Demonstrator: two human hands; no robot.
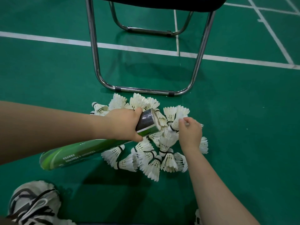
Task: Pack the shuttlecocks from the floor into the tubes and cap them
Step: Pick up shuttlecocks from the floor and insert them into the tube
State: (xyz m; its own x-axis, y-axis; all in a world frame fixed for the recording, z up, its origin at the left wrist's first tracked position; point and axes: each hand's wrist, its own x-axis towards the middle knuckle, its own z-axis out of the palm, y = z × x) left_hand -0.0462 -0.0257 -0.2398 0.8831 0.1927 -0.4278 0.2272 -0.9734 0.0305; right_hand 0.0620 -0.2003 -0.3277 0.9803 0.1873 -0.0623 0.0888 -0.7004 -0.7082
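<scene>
Left hand (123, 124) is gripping the stiff tube (84, 151) near its open end; right hand (190, 135) is pinching a light, fragile shuttlecock (174, 118), best held by the cork, in the pile (146, 156) on the floor (243, 127)

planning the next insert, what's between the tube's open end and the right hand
Head view: shuttlecocks of the pile lie between the mouth of the tube and the right hand, including the shuttlecock that hand pinches. Nothing else shows there.

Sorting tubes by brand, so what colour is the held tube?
The tube is green, dark grey near its open end; head view.
</scene>
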